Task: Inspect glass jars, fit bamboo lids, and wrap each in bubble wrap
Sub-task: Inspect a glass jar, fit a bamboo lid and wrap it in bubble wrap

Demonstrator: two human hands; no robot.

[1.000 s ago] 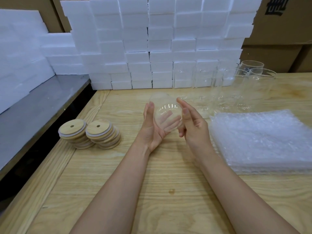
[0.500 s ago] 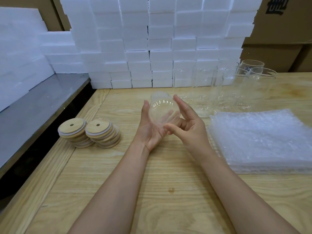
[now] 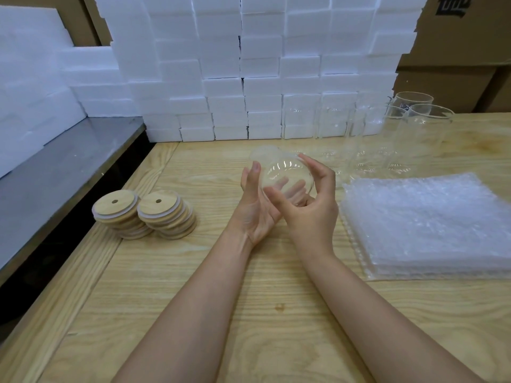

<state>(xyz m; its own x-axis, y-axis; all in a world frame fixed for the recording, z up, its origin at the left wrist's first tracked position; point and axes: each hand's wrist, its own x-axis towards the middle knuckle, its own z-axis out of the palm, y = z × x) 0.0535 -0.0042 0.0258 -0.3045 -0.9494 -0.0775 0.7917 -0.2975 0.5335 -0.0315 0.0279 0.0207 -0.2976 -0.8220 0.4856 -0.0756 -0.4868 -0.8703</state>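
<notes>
Workbench (image 3: 249,313) against stacked foam blocks (image 3: 260,67)

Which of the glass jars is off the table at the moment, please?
The jar held between the left hand and right hand, tilted above the table; the other jars stand upright at the back right.
</notes>
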